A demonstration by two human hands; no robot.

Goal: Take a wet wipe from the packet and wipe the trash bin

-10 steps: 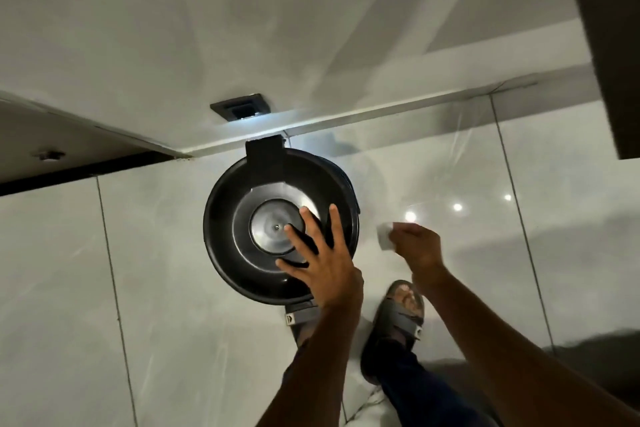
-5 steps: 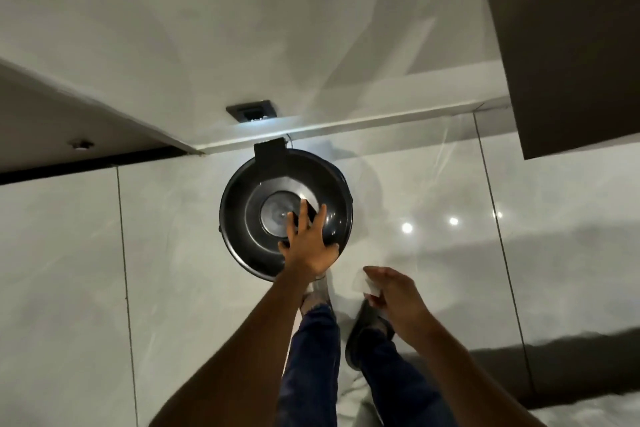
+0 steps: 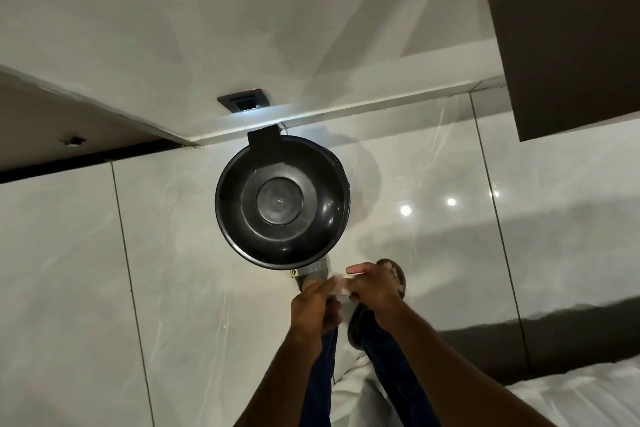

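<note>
A white wipe [image 3: 341,286] is gripped between the left hand [image 3: 313,308] and right hand [image 3: 372,288], just below the black bin [image 3: 282,201] (lid closed).

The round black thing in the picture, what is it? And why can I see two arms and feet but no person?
The camera sits on the person's head and looks down, so you see what they see: their own arms, legs and feet. The round black thing is a trash bin seen from straight above, so you are looking at its closed lid. It stands on a shiny tiled floor next to a pale wall. Just below the bin, the left hand and the right hand are close together, both holding a small white wet wipe between them. No hand touches the bin right now. A sandal peeks out behind the right hand. The bright dots on the floor are lamps mirrored in the tiles.
</note>
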